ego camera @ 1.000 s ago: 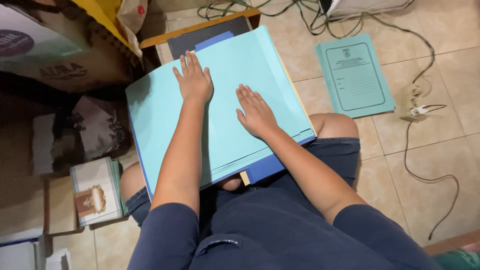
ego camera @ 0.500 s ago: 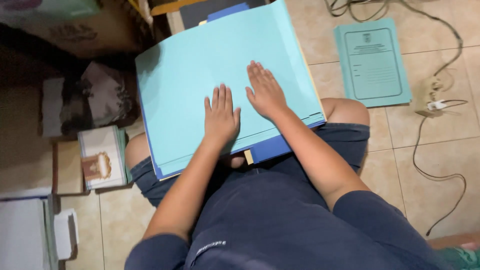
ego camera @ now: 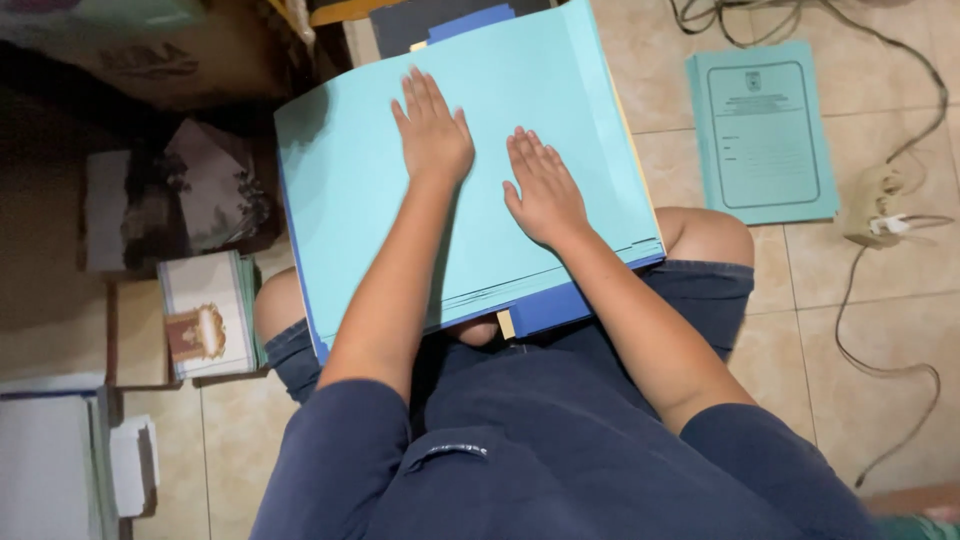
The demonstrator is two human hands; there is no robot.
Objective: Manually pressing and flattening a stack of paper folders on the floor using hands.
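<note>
A stack of light blue sheets lies across my lap on top of a darker blue folder, with a thin yellowish edge along the right side. My left hand rests flat on the top sheet near its upper middle, fingers together and pointing away from me. My right hand lies flat beside it, slightly lower and to the right. Neither hand grips anything. I am seated in dark blue shorts and shirt, knees showing under the stack.
A teal printed folder lies on the tiled floor at right. A power strip with trailing cables sits beyond it. At left are booklets, dark bags, a cardboard box and white paper piles.
My left hand has slid up the sheet, away from me, after having drawn back toward my lap a moment before. My right hand stays flat in about the same place.
</note>
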